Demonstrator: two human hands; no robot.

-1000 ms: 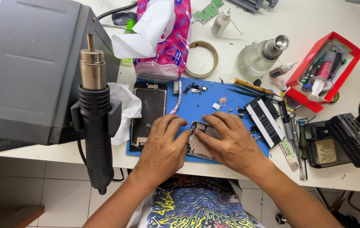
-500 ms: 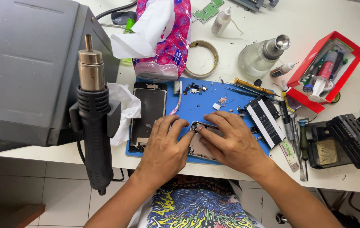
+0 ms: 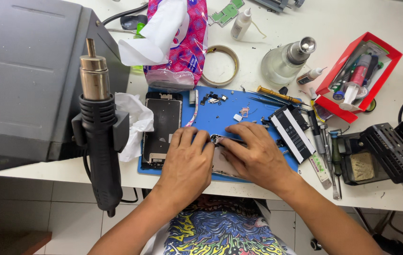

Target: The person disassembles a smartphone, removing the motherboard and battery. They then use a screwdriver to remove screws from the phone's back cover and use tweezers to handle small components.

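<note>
We see our left hand [image 3: 186,163] lying palm down on the blue rubber work mat [image 3: 220,113], its fingers side by side and bent at the tips, pressing on the near end of the opened silver phone body [image 3: 222,163] that lies flat on the mat between both hands. Our right hand [image 3: 258,153] lies over the phone body from the other side, fingers close together and curled down on its top edge, where a small dark camera part [image 3: 216,139] shows just beyond the fingertips. Neither hand clamps round the body; both rest on it and pin it to the mat, and most of it is hidden under them.

Just left of our left hand lies the detached black phone screen [image 3: 161,127], face down on the mat. Small screws and brackets [image 3: 213,98] sit scattered on the far part of the mat. To the right of our right hand, a black rectangular battery with a white stripe [image 3: 291,131] lies at a slant on the mat's edge, with grey screwdrivers [image 3: 323,141] just beside it. A black hot-air gun with a metal nozzle [image 3: 98,127] hangs on the side of the grey station box [image 3: 26,75] at far left. A red cardboard tray of tools [image 3: 385,49] stands well apart at the right
</note>
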